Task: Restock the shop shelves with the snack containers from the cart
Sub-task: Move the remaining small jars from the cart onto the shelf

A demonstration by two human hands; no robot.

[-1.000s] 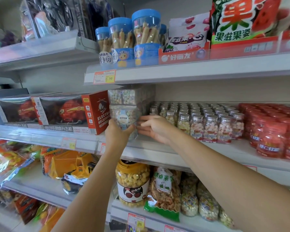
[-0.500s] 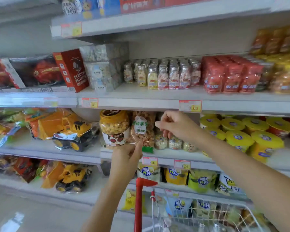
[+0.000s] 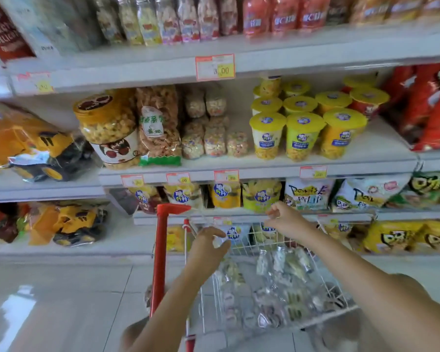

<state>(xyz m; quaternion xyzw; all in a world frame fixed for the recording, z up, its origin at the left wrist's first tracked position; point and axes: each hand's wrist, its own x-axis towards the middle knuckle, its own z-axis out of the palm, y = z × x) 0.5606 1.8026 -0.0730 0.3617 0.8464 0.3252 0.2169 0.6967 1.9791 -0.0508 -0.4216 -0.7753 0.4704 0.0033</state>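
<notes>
A white wire cart (image 3: pixel 325 283) with a red handle post (image 3: pixel 160 250) stands below me, holding several clear snack containers (image 3: pixel 272 295). My left hand (image 3: pixel 208 247) hovers over the cart's near left rim, fingers loosely curled, holding nothing. My right hand (image 3: pixel 285 219) is higher, above the cart's far rim, fingers loosely bent and empty. The clear containers stacked on the upper shelf (image 3: pixel 59 24) show blurred at the top left.
The shelving (image 3: pixel 264 168) in front carries a popcorn jar (image 3: pixel 107 128), yellow-lidded cups (image 3: pixel 302 133), bagged snacks and red chip bags (image 3: pixel 432 107). Toy trucks in bags (image 3: pixel 36 151) lie at the left. Pale tiled floor (image 3: pixel 61 301) spreads left of the cart.
Both hands left the clear container on the upper shelf and came down empty to the cart. My view dropped from the upper shelves to the cart.
</notes>
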